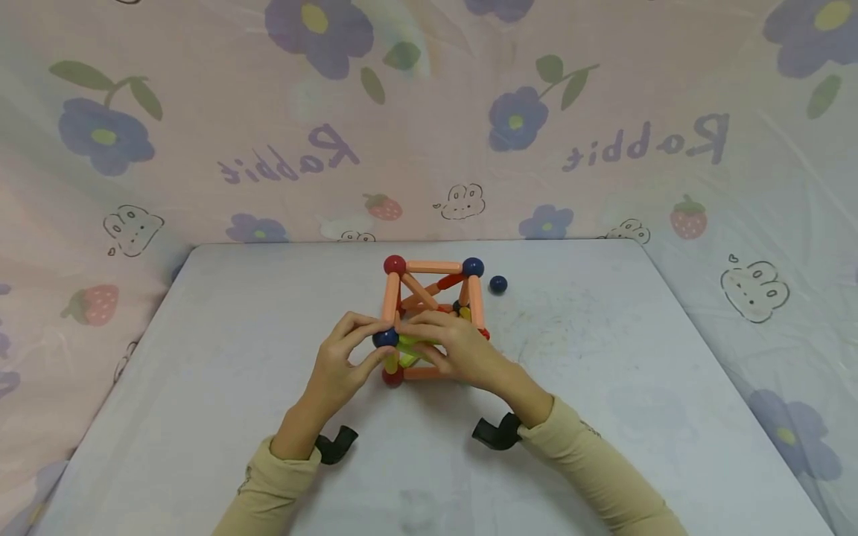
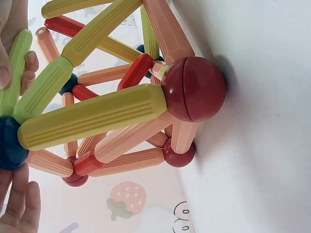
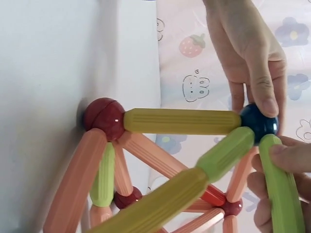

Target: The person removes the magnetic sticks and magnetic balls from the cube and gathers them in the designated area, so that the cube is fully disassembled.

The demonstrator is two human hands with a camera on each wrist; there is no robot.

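A cube-like frame of magnetic rods and balls stands on the table, with a blue ball [image 3: 262, 121] at its near left upper corner. My left hand [image 1: 337, 366] pinches that ball between thumb and fingers. My right hand [image 1: 465, 350] grips a light green rod [image 3: 283, 189], whose end meets the ball. A yellow rod [image 2: 97, 116] runs from the ball down to a red ball [image 2: 194, 90] on the table. Also joined to the blue ball is a slanting green-and-yellow rod [image 3: 228, 153]. In the head view, my right hand hides part of the frame.
A loose dark blue ball [image 1: 498, 284] lies just right of the frame. The white table [image 1: 590, 357] reaches back to a printed cloth [image 1: 429, 149]. Black curved pieces [image 1: 337, 445] stick out from both wrists.
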